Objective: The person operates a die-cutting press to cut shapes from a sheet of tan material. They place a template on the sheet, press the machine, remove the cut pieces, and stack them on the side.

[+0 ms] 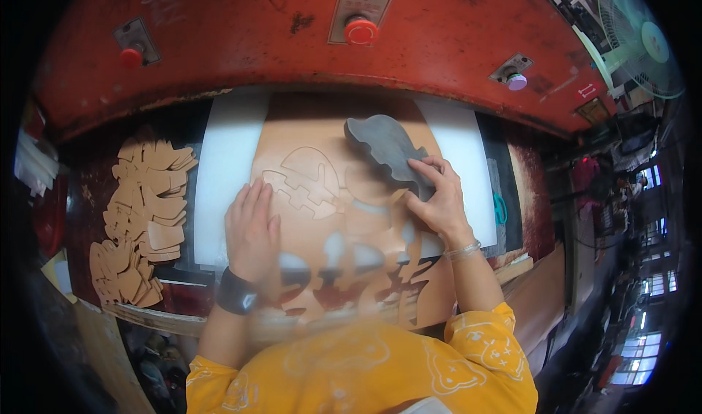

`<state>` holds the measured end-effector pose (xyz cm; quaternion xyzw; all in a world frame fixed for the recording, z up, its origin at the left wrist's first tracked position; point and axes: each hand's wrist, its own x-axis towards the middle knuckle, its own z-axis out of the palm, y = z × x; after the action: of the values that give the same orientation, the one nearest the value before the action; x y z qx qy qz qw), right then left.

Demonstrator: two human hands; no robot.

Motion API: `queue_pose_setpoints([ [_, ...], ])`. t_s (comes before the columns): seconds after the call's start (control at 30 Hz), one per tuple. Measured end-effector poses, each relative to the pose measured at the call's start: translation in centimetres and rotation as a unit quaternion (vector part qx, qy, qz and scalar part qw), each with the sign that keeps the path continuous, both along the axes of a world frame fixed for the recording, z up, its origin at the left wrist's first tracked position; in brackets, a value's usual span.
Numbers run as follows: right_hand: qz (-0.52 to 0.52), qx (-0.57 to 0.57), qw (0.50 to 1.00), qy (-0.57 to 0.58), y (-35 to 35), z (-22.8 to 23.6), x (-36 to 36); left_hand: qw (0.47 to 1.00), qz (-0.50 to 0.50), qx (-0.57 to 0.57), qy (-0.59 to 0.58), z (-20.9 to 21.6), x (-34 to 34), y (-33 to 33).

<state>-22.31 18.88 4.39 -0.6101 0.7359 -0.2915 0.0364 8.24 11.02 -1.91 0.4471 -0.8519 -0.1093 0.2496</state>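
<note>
1. Tan cutouts lie piled left of the fingers of the left hand.
2. Those fingers rest together on a tan sheet over a white board.
3. Wavy-edged gray die, clamped in the right hand, juts beyond its fingertips.

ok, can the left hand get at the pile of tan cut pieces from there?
Likely yes. The left hand looks empty, resting on the tan sheet; nothing seems to stand between it and the pile of tan cut pieces, mostly just flat white board.
</note>
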Motion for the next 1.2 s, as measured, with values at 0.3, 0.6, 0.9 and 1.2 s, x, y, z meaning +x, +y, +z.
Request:
queue_pose_setpoints([
  [0.3, -0.034, -0.034, 0.995, 0.090, 0.8, -1.4, -2.3, 1.000, 0.002, -0.001, -0.007, -0.2, 0.1, -0.2],
  [0.6, -0.028, 0.008, 0.993, 0.118, 0.4, -1.8, 0.2, 1.000, 0.004, 0.015, -0.011, -0.1, 0.5, -0.9],
  [0.9, -0.061, 0.016, 0.993, 0.102, 0.5, -1.8, 0.7, 1.000, 0.004, 0.024, -0.011, 0.0, 0.7, -1.0],
  [1.2, -0.061, 0.013, 0.995, 0.079, 0.4, -1.8, 0.2, 0.999, 0.003, 0.034, 0.006, -0.2, 0.9, -1.1],
])
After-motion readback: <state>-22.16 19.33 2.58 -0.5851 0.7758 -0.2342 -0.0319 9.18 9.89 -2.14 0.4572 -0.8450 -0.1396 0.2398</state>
